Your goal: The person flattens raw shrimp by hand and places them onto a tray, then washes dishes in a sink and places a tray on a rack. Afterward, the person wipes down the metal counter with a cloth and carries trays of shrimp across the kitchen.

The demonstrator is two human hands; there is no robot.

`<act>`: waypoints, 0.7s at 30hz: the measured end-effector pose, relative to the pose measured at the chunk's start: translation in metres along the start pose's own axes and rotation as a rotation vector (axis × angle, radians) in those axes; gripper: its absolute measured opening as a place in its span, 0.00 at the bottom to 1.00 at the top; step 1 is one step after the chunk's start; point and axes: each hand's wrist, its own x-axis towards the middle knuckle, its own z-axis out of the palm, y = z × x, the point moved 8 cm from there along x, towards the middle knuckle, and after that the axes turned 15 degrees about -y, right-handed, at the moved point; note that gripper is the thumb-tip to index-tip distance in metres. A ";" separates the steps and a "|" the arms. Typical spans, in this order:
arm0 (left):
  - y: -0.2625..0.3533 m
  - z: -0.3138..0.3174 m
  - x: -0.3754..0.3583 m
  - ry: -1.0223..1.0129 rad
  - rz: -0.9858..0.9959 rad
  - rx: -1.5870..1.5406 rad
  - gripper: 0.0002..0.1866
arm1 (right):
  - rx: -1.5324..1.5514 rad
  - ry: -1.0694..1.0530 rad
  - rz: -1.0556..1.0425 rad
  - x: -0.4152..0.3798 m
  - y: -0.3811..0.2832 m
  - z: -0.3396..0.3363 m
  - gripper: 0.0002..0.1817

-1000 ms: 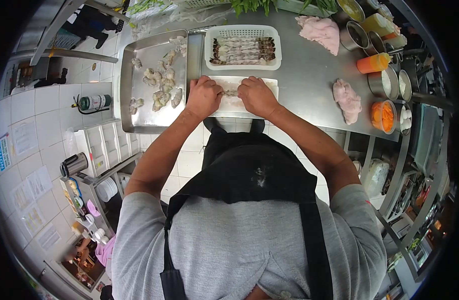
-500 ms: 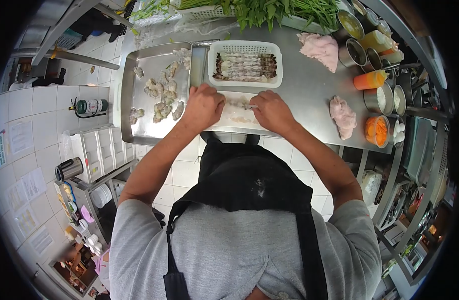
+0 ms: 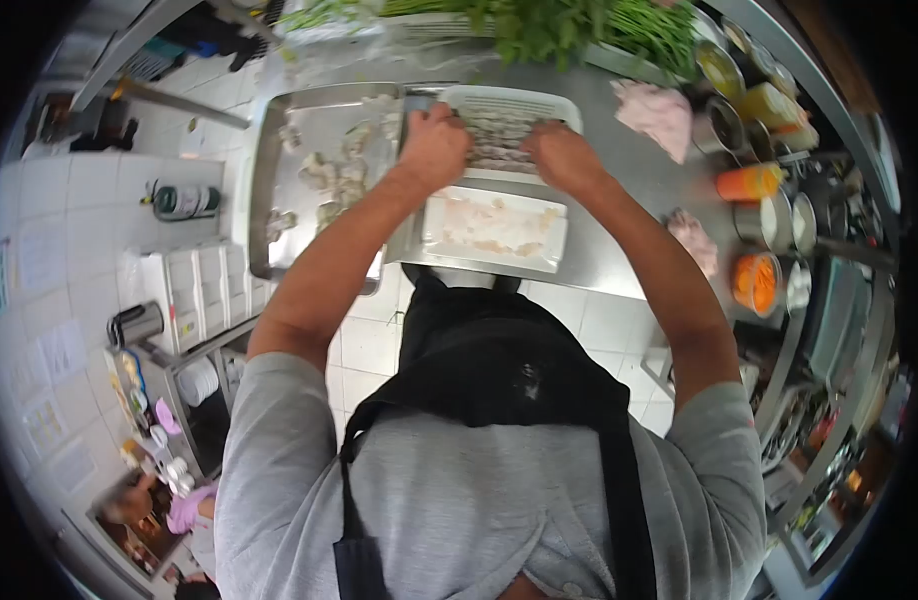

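My left hand (image 3: 437,150) and my right hand (image 3: 563,156) are at the two ends of the near row in a white plastic basket (image 3: 573,112). Peeled shrimp (image 3: 499,128) lie stretched side by side there, dark tails at the ends. Each hand has its fingers pinched around an end of a shrimp, though blur and the fingers hide most of it. Just below the basket, a white rectangular tray (image 3: 556,230) carries pale wet scraps. To the left, a steel pan (image 3: 294,240) holds loose greyish shrimp (image 3: 324,180) in clumps.
Leafy greens (image 3: 549,30) lie along the back. Pink crumpled cloths (image 3: 654,115) rest on the steel counter (image 3: 614,235). Sauce bottles (image 3: 749,182), metal pots and a tub of orange pieces (image 3: 755,280) line the right edge. A fire extinguisher (image 3: 184,200) hangs at left.
Both hands have moved forward with the shrimp, from over the white tray to the basket. The tray with its scraps is now uncovered. The view has shifted slightly.
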 end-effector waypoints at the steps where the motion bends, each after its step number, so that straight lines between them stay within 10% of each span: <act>1: -0.004 0.003 0.000 -0.009 -0.029 0.057 0.10 | -0.027 -0.001 0.015 0.001 0.000 0.000 0.11; 6: -0.008 -0.006 -0.024 -0.086 -0.039 0.102 0.12 | -0.062 -0.085 0.022 0.000 -0.012 -0.013 0.12; 11: -0.079 -0.097 -0.181 0.727 -0.211 -0.571 0.17 | 0.428 0.196 0.077 -0.061 -0.031 -0.090 0.12; 15: -0.177 0.019 -0.364 1.121 -0.829 -1.044 0.19 | 0.743 0.123 0.188 -0.076 -0.052 -0.053 0.11; 21: -0.162 0.115 -0.426 0.923 -1.133 -1.215 0.22 | 0.486 0.077 -0.205 0.028 -0.212 -0.059 0.13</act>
